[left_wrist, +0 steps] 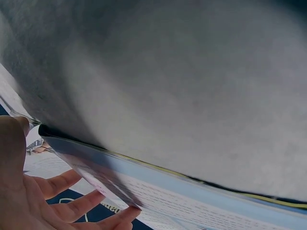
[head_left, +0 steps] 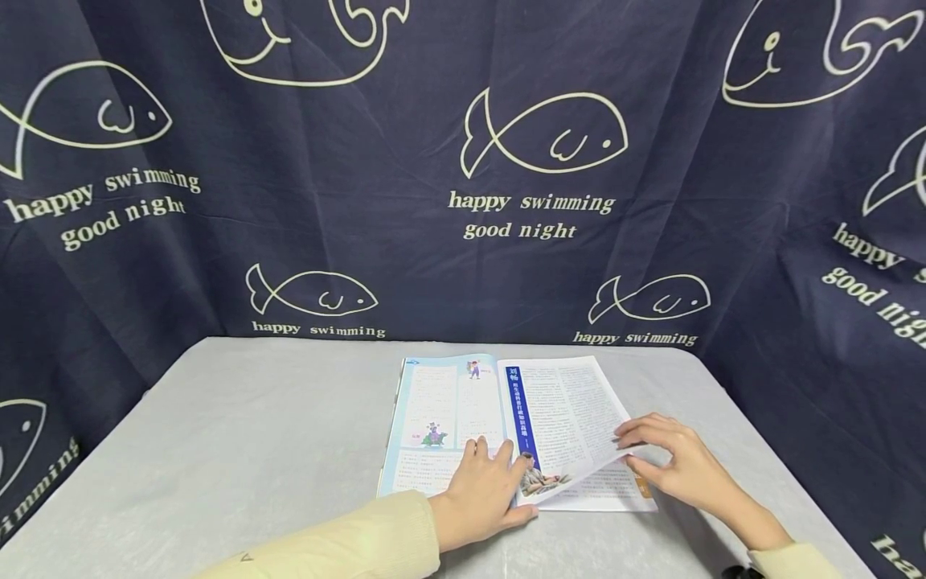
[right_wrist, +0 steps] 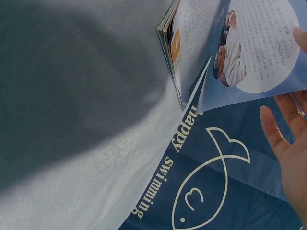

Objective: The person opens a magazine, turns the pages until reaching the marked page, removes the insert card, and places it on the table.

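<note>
An open magazine [head_left: 434, 402] lies on the grey table, its left page light blue with small cartoon figures. My left hand [head_left: 481, 494] rests with spread fingers on the lower middle, near the fold; in the left wrist view the same hand [left_wrist: 57, 201] lies over the pages. My right hand [head_left: 683, 462] pinches the outer edge of a right-hand page [head_left: 579, 410], whose lower corner is lifted off the pages below. In the right wrist view the raised page [right_wrist: 268, 43] shows its blue-edged underside, with the right hand [right_wrist: 292, 148] at its edge.
The grey tabletop [head_left: 239, 434] stretches to both sides of the magazine. A dark blue curtain [head_left: 427, 265] with fish outlines and lettering hangs behind the table and along both sides. Something black sits at the right wrist, by the cream sleeve [head_left: 792, 563].
</note>
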`<control>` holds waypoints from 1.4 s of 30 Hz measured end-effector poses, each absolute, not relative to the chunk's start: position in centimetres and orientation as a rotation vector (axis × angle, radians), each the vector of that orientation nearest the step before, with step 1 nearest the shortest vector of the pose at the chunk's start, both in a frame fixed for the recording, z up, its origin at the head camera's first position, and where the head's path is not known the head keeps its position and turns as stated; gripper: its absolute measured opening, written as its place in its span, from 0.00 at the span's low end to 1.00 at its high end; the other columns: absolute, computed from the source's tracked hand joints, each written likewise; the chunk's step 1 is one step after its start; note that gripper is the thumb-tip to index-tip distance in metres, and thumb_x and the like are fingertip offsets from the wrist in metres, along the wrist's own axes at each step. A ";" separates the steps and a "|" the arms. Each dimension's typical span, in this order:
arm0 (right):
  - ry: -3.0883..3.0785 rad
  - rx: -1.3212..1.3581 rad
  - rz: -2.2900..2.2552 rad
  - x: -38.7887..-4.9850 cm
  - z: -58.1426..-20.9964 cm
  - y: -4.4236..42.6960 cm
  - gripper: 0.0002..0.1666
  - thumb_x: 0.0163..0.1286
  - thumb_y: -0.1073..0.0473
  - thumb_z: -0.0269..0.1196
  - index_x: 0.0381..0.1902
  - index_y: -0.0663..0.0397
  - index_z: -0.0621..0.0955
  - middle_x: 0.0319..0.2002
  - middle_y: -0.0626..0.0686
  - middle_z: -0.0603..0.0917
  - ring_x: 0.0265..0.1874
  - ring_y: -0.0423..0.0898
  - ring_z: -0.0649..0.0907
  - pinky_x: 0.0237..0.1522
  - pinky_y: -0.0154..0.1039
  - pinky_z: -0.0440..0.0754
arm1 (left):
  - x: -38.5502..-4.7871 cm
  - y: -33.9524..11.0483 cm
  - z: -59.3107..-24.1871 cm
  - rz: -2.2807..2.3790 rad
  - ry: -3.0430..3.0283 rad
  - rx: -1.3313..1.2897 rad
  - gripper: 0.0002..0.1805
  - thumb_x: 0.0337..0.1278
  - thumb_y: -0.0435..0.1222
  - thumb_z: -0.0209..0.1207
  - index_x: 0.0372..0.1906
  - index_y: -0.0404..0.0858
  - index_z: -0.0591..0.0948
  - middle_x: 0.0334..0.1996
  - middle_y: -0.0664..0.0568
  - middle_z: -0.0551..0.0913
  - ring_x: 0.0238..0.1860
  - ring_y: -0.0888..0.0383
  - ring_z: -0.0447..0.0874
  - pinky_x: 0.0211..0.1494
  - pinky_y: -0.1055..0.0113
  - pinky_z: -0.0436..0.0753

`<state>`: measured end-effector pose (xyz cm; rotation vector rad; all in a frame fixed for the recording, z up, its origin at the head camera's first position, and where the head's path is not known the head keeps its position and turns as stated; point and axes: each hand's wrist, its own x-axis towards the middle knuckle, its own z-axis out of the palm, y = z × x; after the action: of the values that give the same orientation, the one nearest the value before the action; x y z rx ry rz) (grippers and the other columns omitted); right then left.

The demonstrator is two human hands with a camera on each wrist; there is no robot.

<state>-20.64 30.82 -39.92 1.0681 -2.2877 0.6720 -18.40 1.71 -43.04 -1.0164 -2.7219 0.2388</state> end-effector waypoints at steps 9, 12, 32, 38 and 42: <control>-2.250 1.083 0.701 -20.8 -39.9 30.8 0.21 0.35 0.71 0.71 0.30 0.47 0.83 0.35 0.46 0.84 0.38 0.37 0.79 0.49 0.21 0.64 | -18.3 1.8 -42.9 0.294 -2.733 -0.990 0.34 0.56 0.66 0.36 0.60 0.52 0.69 0.52 0.49 0.76 0.48 0.41 0.78 0.49 0.54 0.74; -2.206 1.092 0.701 -20.9 -40.0 30.8 0.23 0.32 0.72 0.71 0.31 0.48 0.83 0.35 0.44 0.84 0.38 0.38 0.79 0.49 0.21 0.65 | -18.4 1.8 -43.0 0.283 -2.727 -0.986 0.32 0.57 0.65 0.37 0.59 0.52 0.70 0.51 0.49 0.76 0.48 0.41 0.78 0.49 0.54 0.73; -2.390 0.869 0.674 -20.4 -39.9 31.0 0.42 0.37 0.65 0.74 0.55 0.59 0.73 0.54 0.53 0.76 0.59 0.29 0.66 0.60 0.19 0.54 | -18.4 1.8 -43.1 0.214 -2.656 -0.970 0.26 0.57 0.59 0.45 0.54 0.49 0.71 0.49 0.50 0.77 0.45 0.42 0.79 0.45 0.55 0.75; -2.399 0.892 0.609 -20.3 -40.3 31.0 0.43 0.36 0.65 0.74 0.55 0.57 0.73 0.53 0.53 0.77 0.58 0.28 0.65 0.59 0.18 0.52 | -18.5 1.6 -43.1 0.169 -2.685 -0.964 0.28 0.57 0.59 0.46 0.57 0.49 0.69 0.52 0.50 0.76 0.47 0.44 0.78 0.46 0.55 0.75; -2.431 0.908 0.577 -20.2 -40.5 31.0 0.43 0.38 0.63 0.74 0.57 0.53 0.73 0.53 0.49 0.76 0.57 0.29 0.66 0.57 0.17 0.52 | -18.5 1.5 -43.1 0.144 -2.703 -0.948 0.31 0.57 0.59 0.46 0.61 0.47 0.67 0.55 0.49 0.74 0.49 0.46 0.77 0.47 0.55 0.74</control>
<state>-20.24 30.98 -40.55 0.9076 -2.4307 0.5771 -18.50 1.47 -43.11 -0.9477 -2.7031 0.1442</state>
